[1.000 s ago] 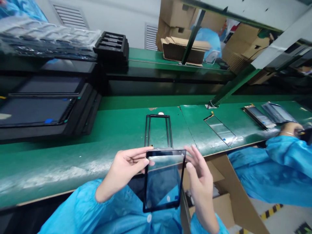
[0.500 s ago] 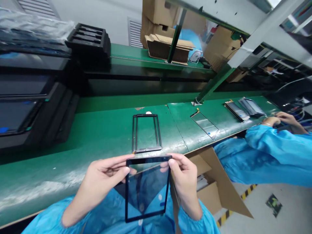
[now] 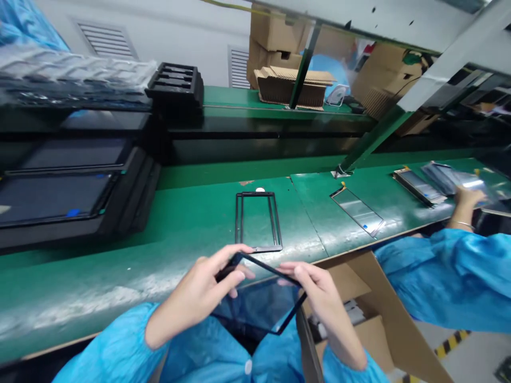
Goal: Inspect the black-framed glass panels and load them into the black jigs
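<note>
The left hand point(image 3: 195, 295) and right hand point(image 3: 328, 308) grip opposite edges of a black-framed glass panel point(image 3: 255, 308), which has just tipped from upright to nearly flat. It sits above the front edge of the green desk point(image 3: 120, 271), just below an open black rectangular frame point(image 3: 238, 221).

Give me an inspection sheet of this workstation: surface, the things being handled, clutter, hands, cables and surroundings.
Surface: green bench mat, worn pale along its near edge.
Job's things: black-framed glass panel, held tilted over the bench edge; open black frame lying on the mat beyond it.
Clutter: glass strip and framed panels on the mat, right; dark panels stacked, left; co-worker's hand at far right.
Hands: left hand and right hand, fingers on the panel's edges.
Cables: thin yellow line at the top of the view; nothing seen near the hands.
Surroundings: open cardboard box below the bench; cartons on the upper shelf; yellow-black floor tape.
</note>
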Demonstrator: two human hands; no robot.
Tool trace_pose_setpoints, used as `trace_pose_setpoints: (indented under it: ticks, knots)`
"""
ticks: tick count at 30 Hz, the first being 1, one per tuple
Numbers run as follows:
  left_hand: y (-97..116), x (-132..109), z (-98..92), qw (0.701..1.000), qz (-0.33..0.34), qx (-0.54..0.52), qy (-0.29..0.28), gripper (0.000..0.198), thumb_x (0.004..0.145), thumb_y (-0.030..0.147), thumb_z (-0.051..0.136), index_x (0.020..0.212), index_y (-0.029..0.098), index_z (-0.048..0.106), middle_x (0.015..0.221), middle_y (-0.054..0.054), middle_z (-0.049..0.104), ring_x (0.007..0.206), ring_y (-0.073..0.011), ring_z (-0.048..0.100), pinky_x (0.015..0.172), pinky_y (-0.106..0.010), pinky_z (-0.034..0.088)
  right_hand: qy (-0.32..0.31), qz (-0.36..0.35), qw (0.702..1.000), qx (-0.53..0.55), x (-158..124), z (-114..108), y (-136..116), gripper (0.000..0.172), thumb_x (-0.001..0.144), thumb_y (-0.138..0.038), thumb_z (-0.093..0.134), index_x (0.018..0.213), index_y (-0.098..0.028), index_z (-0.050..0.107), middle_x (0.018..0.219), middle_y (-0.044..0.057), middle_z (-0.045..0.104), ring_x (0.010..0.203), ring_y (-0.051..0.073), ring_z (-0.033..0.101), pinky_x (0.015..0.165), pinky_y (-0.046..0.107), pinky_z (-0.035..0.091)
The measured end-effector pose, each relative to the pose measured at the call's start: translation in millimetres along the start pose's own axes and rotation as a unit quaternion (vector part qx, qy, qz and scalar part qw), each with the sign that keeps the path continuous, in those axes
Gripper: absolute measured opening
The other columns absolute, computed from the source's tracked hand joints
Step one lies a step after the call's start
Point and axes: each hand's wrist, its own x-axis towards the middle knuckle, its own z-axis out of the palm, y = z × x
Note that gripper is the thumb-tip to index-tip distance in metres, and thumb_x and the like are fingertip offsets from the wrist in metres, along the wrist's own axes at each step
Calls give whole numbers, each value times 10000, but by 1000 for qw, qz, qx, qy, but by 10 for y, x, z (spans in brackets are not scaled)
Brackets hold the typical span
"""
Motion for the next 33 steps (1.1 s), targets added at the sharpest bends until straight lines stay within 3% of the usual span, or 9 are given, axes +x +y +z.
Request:
trace_pose_setpoints:
  ticks: [7,14,19,21,23,25,27,30,33]
  knots:
    - [-98,-109,61,963,-64,-181,187,473,937,501,716,1276,209,560,910,-93,837,547,-165,716,420,-192,497,110,26,991,72,-41,-188,148,475,869,-650,790,829,-178,816,732,122,836,597,245,783,609,310,637]
    - [-207,-137,119,959,-63,-202,187,570,904,544,774,1288,219,507,907,-97,838,533,-180,720,400,-209,529,158,-32,986,41,-70,-16,91,469,895,-639,764,708,-209,764,598,71,789,513,225,752,536,288,617]
    - [-373,-112,83,964,-55,-181,187,514,955,529,714,1313,225,503,952,-101,838,529,-197,719,390,-247,541,140,-60,986,66,-102,-27,103,409,923,-590,747,1010,-196,808,701,75,834,573,229,796,608,304,651]
    - [-418,-77,48,974,-10,-116,195,452,994,487,663,1340,229,529,1159,-152,819,736,-249,798,537,-317,638,134,-68,987,56,-127,-7,80,405,884,-548,809,1097,-203,795,741,71,848,582,226,807,633,301,658]
    - [-396,-31,20,972,70,21,223,421,998,417,656,1380,250,594,1450,-168,698,1185,-326,752,918,-460,657,132,-71,988,33,-167,30,61,368,881,-520,826,1072,-206,794,746,72,849,587,227,813,626,291,657]
    - [-304,28,9,951,151,172,207,403,977,363,684,1375,298,685,1569,-110,619,1458,-357,561,1234,-595,410,133,-65,989,5,-214,68,60,353,914,-530,791,1051,-205,798,734,77,845,615,244,824,619,300,659]
    - [-189,100,8,938,201,252,129,328,982,332,687,1300,333,767,1449,-61,725,1395,-334,625,1299,-623,277,133,-59,989,-17,-249,86,80,361,934,-534,770,1073,-202,799,728,78,843,663,264,837,653,327,673]
    - [-91,202,-7,937,236,252,46,260,1034,287,620,1178,317,835,1123,-27,860,1030,-253,806,1215,-531,447,117,-62,991,-33,-242,65,128,360,947,-525,763,1088,-196,802,745,89,848,695,278,846,692,346,690]
    - [-115,214,-5,941,246,226,53,258,1024,270,624,1114,304,863,1035,-31,874,923,-248,824,998,-405,605,100,-60,993,-19,-194,52,157,353,946,-516,766,1085,-194,806,783,99,857,655,261,839,655,317,685]
